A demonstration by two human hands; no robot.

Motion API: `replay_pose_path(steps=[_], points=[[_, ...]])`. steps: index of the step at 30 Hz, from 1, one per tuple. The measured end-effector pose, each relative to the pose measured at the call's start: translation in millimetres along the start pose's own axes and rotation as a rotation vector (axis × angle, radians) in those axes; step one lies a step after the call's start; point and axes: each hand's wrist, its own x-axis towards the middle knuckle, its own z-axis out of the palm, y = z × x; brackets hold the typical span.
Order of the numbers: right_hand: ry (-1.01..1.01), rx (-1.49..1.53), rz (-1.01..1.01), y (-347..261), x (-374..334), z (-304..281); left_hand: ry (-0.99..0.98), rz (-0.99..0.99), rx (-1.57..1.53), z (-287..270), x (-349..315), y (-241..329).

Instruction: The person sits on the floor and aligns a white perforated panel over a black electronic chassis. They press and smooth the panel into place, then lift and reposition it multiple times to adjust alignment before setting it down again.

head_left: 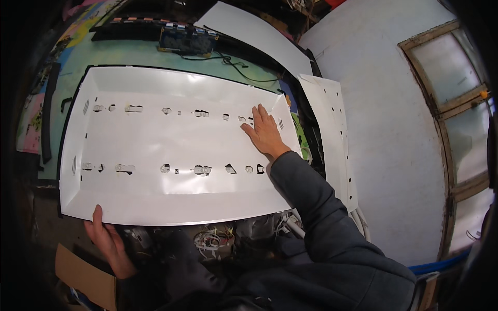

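A wide white reflector sheet with sloping sides lies in a shallow black-edged TV backlight tray. Two rows of cut-outs run along it, and LED lenses and strips appear to show through some of them. My left hand holds the near left edge, thumb up along the rim and the other fingers partly hidden under it. Toward the right end, my right hand rests flat on the sheet with fingers stretched out, beside the last cut-outs of the far row.
Beneath the tray is a pale green work surface. Behind it sit a circuit board and a black cable. Another perforated white sheet stands at the right. Coiled wires and a cardboard piece lie below the near edge.
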Motion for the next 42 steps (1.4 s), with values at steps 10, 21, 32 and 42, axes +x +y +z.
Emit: replay_pose_path(steps=[10,21,32,42], points=[[0.027,-0.043,-0.055,12.4,-7.3,4.2,-0.027,0.004,0.000,1.7,-0.5,3.0],[0.031,-0.075,-0.120,2.3,-8.9,-7.4,-0.032,-0.054,-0.169,25.3,-30.0,4.6],[0.101,0.076,-0.107,-8.0,-24.5,-0.2,-0.143,-0.306,-0.219,45.1,-69.7,-16.3],[0.006,-0.021,-0.236,-3.3,-80.3,-21.5,-0.153,-0.318,-0.069,54.5,-80.2,-23.5]])
